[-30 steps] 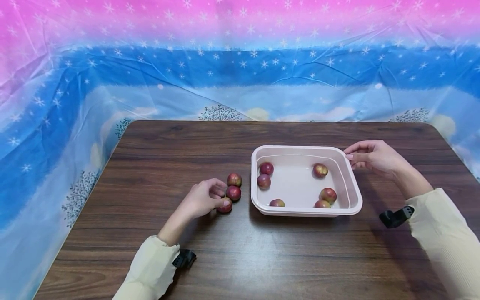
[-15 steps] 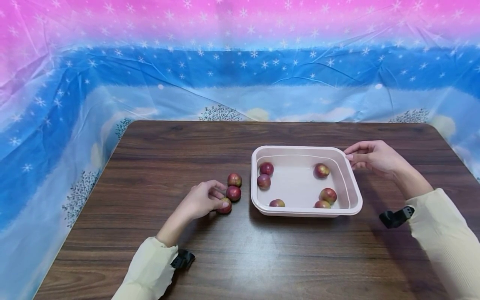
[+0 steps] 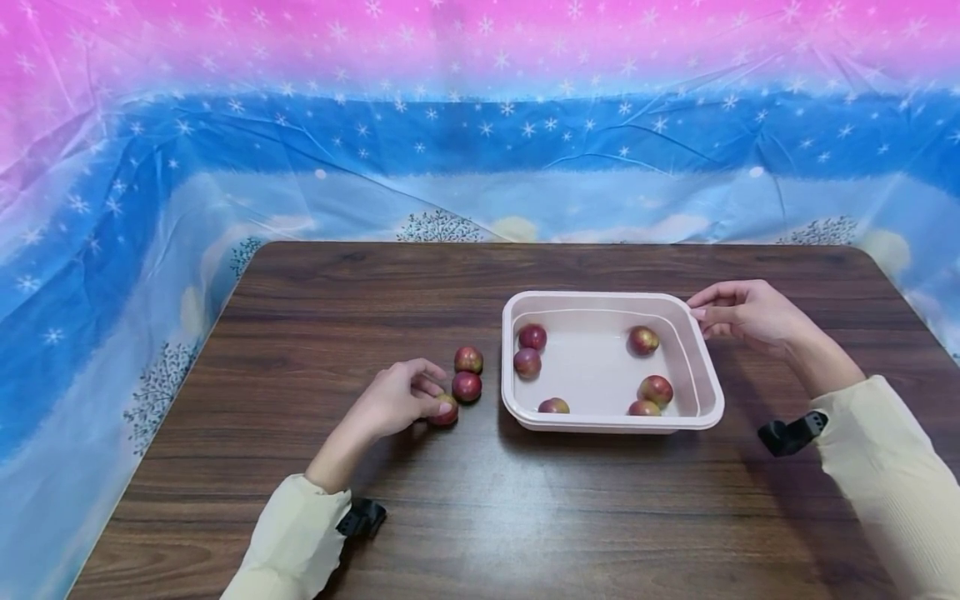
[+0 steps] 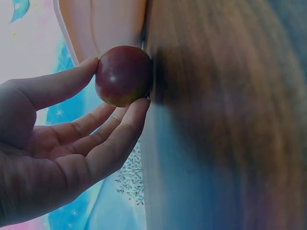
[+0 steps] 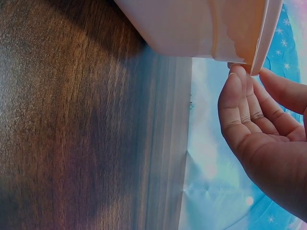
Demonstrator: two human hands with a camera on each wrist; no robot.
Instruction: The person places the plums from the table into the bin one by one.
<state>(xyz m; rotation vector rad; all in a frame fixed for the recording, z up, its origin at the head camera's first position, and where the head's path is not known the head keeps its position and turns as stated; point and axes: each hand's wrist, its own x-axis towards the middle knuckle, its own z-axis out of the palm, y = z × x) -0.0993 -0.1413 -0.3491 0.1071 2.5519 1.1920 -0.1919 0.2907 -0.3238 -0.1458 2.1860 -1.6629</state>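
My left hand [image 3: 392,397] pinches a red-and-yellow plum [image 3: 448,416] between thumb and fingertips, low at the tabletop. In the left wrist view, this plum [image 4: 123,76] shows dark red and shiny. Just beyond it, two more plums, a far one [image 3: 468,360] and a nearer one [image 3: 467,387], sit together on the table. A pale pink plastic basin [image 3: 612,422] stands to their right, with several plums inside against its walls. My right hand [image 3: 757,317] pinches the basin's rim at its far right corner; thumb and fingers meet the rim [image 5: 265,38] in the right wrist view.
The brown wood-grain table [image 3: 337,292] has its far edge behind the basin. A pink and blue snowflake cloth [image 3: 480,133] hangs behind and along the left side. Black wrist cameras sit on both cream sleeves [image 3: 292,533].
My left hand has drawn slightly left with its plum, leaving a wider offset from the other two. One plum inside the basin has shifted a little to the right. The right hand stays put.
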